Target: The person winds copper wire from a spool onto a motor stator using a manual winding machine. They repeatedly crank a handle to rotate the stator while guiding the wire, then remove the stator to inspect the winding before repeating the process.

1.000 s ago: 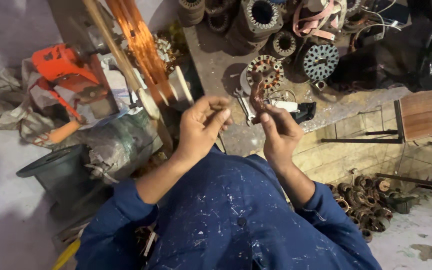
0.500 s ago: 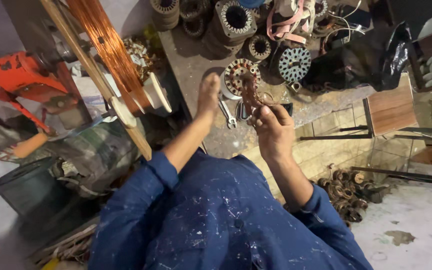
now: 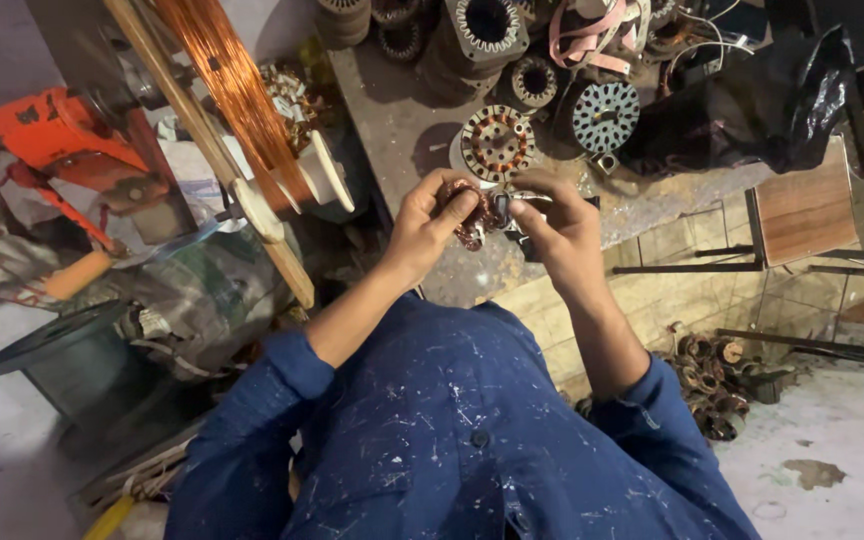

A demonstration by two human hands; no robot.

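Note:
My left hand (image 3: 430,222) and my right hand (image 3: 552,225) meet in front of me over the edge of a grey workbench (image 3: 402,120). Between their fingers is a small bundle of copper wire coil (image 3: 472,222), pinched from both sides. A round stator with copper windings (image 3: 497,142) lies on the bench just beyond the hands. Both arms wear blue, paint-speckled sleeves.
A wooden frame wound with copper wire (image 3: 237,95) leans at the left, next to an orange tool (image 3: 52,130). More stators and a slotted rotor disc (image 3: 604,115) sit at the back of the bench. A black bag (image 3: 752,100), a wooden stool (image 3: 802,205) and scrap coils (image 3: 717,385) stand right.
My left hand reached out to the bench and came back. Both hands now hold the coil bundle together. The view has shifted to the left.

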